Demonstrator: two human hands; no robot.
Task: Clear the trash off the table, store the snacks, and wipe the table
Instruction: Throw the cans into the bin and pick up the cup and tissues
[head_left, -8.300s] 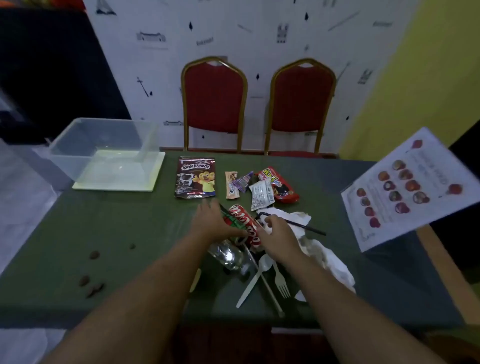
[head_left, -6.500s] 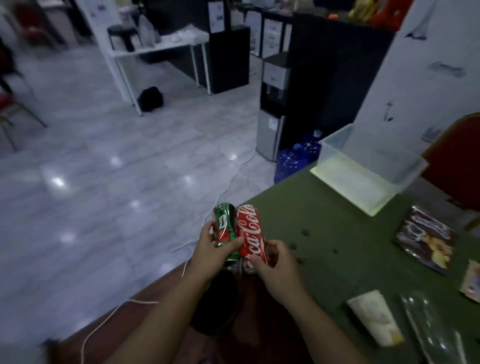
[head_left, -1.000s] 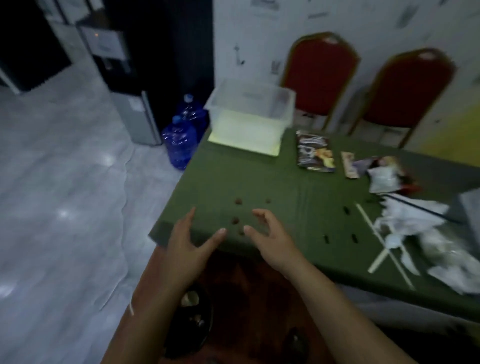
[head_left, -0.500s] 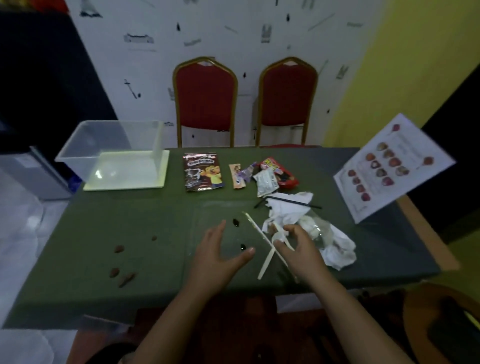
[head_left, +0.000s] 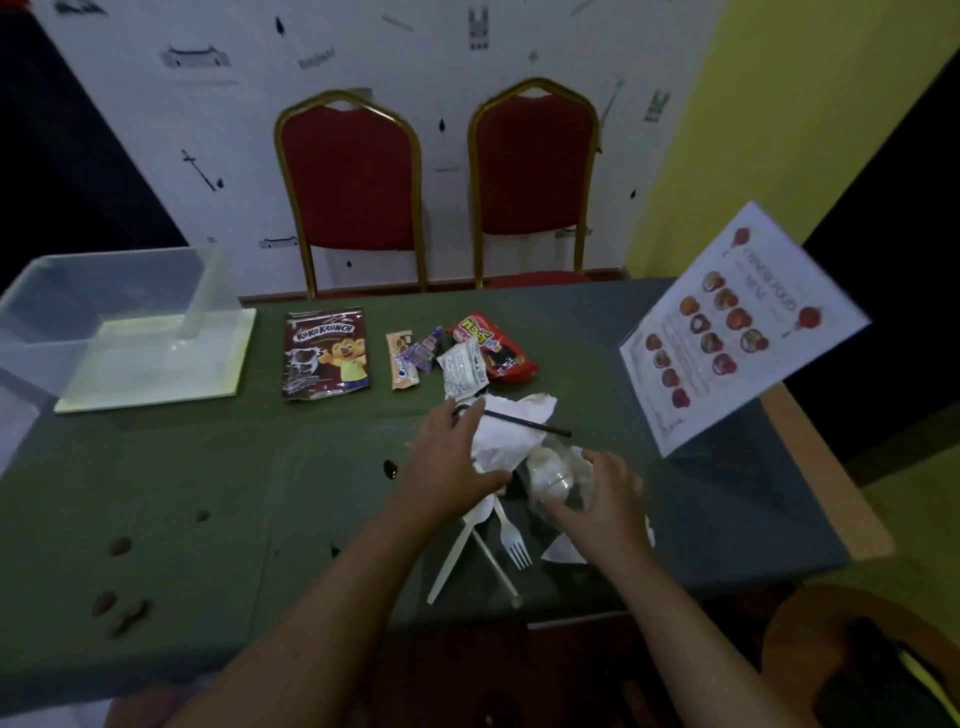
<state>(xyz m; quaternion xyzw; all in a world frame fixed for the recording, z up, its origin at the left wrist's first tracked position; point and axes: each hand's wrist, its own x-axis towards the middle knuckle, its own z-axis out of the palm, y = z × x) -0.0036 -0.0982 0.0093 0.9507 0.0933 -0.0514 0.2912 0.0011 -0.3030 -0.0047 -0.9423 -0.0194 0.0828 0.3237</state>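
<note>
- Fingers (head_left: 467, 415) of my left hand (head_left: 447, 467) are spread and lie flat on the white crumpled paper (head_left: 511, 428), with the thumb stretched toward 3 o'clock; they press it and do not curl around it.
- My right hand (head_left: 605, 493) curls its fingers around the clear plastic cup (head_left: 556, 480), which lies on its side just at 3 o'clock of my left thumb.
- Half a second ago both my hands were nearer to the table edge, above the cutlery; now both are farther, on the paper and the cup.
- One second ago my hands were held loose at the left corner of the green table (head_left: 208, 467), grasping nothing.
- The black straw (head_left: 524, 423) lies across the paper, its long axis from 9 to 3 o'clock, a little tilted down at the right end.
- The white plastic fork (head_left: 511, 535) points its tines toward 5 o'clock, toward me; the other white utensils (head_left: 457, 556) cross beside it, long axes about 12 to 6.
- The snack packets (head_left: 326, 353) lie at 12 o'clock of my hands, and the clear storage box (head_left: 119, 317) stands at 10 o'clock.
- Brown crumbs (head_left: 119, 545) lie at 8 o'clock, well apart from my hands.
</note>
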